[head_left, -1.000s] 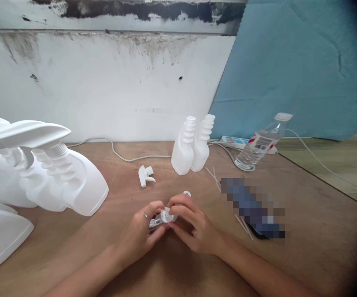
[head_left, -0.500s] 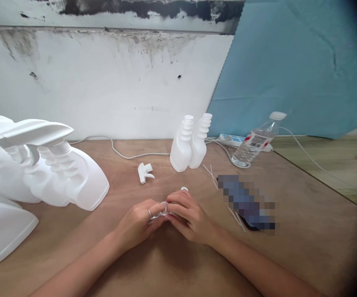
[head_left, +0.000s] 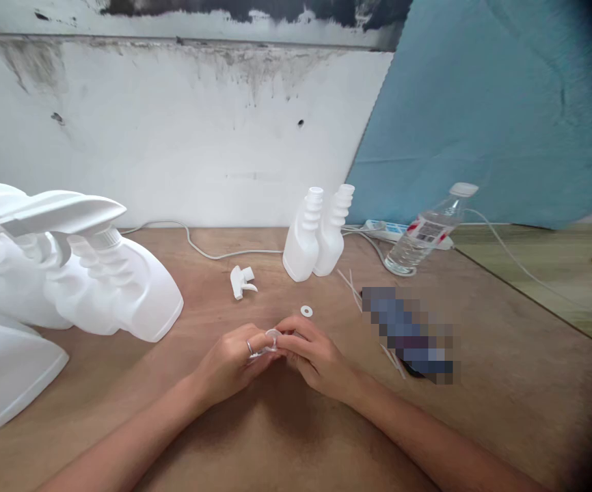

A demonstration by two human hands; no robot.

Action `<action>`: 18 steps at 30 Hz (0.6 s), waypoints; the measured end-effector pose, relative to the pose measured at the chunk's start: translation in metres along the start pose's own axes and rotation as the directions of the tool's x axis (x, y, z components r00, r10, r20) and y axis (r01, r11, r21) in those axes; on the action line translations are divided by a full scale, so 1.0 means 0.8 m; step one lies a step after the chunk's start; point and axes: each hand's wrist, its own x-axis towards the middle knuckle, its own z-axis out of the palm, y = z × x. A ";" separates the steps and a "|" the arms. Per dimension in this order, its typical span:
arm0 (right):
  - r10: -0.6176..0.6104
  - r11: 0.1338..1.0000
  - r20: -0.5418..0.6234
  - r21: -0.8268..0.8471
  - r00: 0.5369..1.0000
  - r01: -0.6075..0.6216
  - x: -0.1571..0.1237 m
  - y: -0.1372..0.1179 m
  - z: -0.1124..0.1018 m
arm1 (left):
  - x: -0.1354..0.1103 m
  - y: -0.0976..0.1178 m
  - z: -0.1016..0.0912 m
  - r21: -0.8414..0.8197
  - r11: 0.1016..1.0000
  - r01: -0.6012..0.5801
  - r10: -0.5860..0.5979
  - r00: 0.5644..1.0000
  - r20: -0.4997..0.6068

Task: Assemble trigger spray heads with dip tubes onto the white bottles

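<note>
My left hand (head_left: 239,355), with a ring on one finger, is closed around a small white plastic part (head_left: 272,338) that has a round, see-through end. From the other side my right hand (head_left: 314,355) pinches the same part, its fingers meeting those of the left. Most of the part is hidden by my fingers, so its exact kind does not show. Just beyond the right hand a flat white washer (head_left: 306,311) lies on the table. Farther off rests a white trigger spray head (head_left: 243,281), on its side.
Two white spray bottles (head_left: 301,246) without heads stand near the wall. Several larger white bottles (head_left: 142,294) crowd the left side. On the right are a water bottle (head_left: 419,239), a power strip (head_left: 385,231), thin tubes (head_left: 350,287) and a pixelated dark object (head_left: 403,335). A cable (head_left: 214,256) runs along the back.
The fingers of my right hand have shifted slightly on the small part and drawn in, so the whole washer behind them now shows. The view has tipped a little.
</note>
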 end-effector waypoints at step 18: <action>0.024 0.982 -0.070 -0.186 0.997 -0.037 -0.003 0.001 -0.009 | -0.002 0.002 0.003 0.061 0.996 0.060 -0.056 0.997 -0.062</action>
